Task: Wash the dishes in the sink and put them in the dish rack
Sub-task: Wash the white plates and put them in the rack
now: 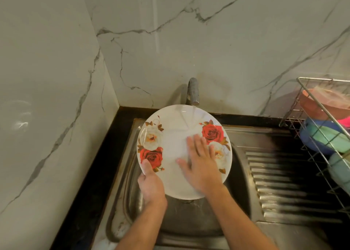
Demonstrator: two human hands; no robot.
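Observation:
A white plate with red and white roses (pixel 174 147) is held tilted over the steel sink (pixel 181 217), under running water from the tap (pixel 193 91). My left hand (pixel 151 183) grips its lower left rim, thumb on the face. My right hand (pixel 200 164) lies flat on the plate's face with straight fingers, blurred from motion. The wire dish rack (pixel 320 105) stands at the right edge.
The rack holds an orange bowl (pixel 314 105), a blue bowl (pixel 312 141) and a pale green dish (pixel 339 168). A ribbed steel drainboard (pixel 284 183) lies between sink and rack. Marble walls close the back and left.

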